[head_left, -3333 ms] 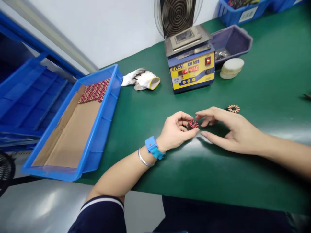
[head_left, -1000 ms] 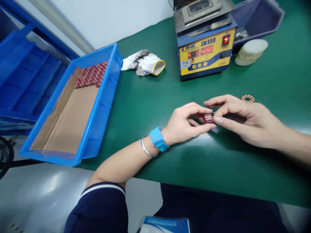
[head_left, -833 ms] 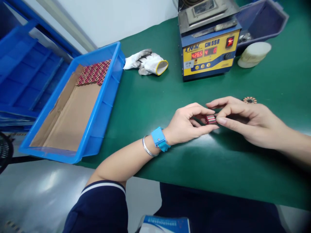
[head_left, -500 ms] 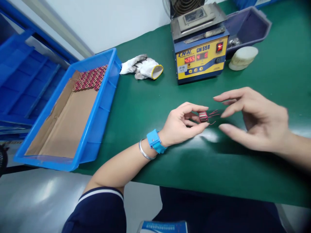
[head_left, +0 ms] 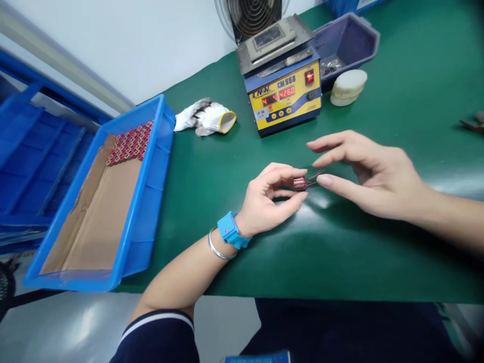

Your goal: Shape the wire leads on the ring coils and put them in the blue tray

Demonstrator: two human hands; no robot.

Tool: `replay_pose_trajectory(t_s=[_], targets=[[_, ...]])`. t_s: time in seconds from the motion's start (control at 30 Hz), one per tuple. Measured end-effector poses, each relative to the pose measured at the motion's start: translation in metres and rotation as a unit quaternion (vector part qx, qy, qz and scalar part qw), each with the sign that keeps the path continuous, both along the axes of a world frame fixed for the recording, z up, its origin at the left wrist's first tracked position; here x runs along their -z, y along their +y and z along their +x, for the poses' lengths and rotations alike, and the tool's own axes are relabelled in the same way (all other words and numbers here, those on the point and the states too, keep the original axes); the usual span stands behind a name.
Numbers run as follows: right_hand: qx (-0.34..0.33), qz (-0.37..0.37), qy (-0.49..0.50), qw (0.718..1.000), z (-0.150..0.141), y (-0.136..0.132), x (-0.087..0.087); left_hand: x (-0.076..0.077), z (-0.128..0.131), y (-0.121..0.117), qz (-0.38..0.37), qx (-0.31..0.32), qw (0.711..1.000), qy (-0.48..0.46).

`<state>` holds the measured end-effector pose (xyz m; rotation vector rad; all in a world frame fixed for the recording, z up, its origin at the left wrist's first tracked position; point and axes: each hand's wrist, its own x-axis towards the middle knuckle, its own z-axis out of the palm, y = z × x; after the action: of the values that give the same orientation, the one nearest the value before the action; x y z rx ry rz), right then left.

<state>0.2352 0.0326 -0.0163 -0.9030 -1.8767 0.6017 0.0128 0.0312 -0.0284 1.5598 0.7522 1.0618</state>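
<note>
Between the thumb and fingers of my left hand [head_left: 270,196] is a small red-wound coil [head_left: 299,183], its thin wire leads [head_left: 313,177] pointing right. My right hand [head_left: 372,174] hovers just right of the leads, its thumb and fingers apart and nothing held. The thumb tip lies close to the wire ends; whether it touches them I cannot tell. A blue wrist strap [head_left: 231,230] and a silver bangle [head_left: 218,247] circle my left wrist.
Behind the hands stands a yellow-and-blue CM 558 solder pot [head_left: 285,96]. To its right are a purple bin [head_left: 350,43] and a round white sponge-like block [head_left: 348,86]. White gloves [head_left: 206,118] lie left, beside a blue tray [head_left: 141,217] holding rows of red coils [head_left: 130,142].
The camera view has turned to the right. My right hand has come closer to the coil's wire leads, its thumb now near their ends. My left hand still grips the coil.
</note>
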Motion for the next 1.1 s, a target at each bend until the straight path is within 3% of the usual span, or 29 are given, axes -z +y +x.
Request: replay_pose_trajectory(t_s=[0.17, 0.4, 0.53, 0.7, 0.93, 1.1], targets=[[-0.053, 0.008, -0.019, 0.998, -0.001, 0.005, 0.007, 0.005, -0.001, 0.002, 0.072, 0.012, 0.997, -0.003], [0.021, -0.031, 0.114, 0.993, 0.004, 0.004, -0.003, 0.006, -0.002, 0.003, 0.064, -0.002, 0.998, 0.014], [-0.031, -0.039, 0.065, 0.997, -0.001, 0.005, 0.007, 0.007, -0.002, 0.002, 0.044, 0.010, 0.999, 0.006], [-0.037, -0.031, 0.016, 0.999, -0.004, 0.004, 0.010, 0.005, -0.001, 0.001, 0.052, 0.021, 0.998, 0.017], [0.002, -0.094, 0.132, 0.987, 0.003, 0.010, 0.001, 0.003, -0.002, 0.001, 0.038, 0.014, 0.999, 0.034], [-0.047, -0.057, 0.063, 0.995, -0.001, 0.006, 0.006, 0.004, -0.001, 0.002, 0.038, 0.009, 0.999, 0.028]])
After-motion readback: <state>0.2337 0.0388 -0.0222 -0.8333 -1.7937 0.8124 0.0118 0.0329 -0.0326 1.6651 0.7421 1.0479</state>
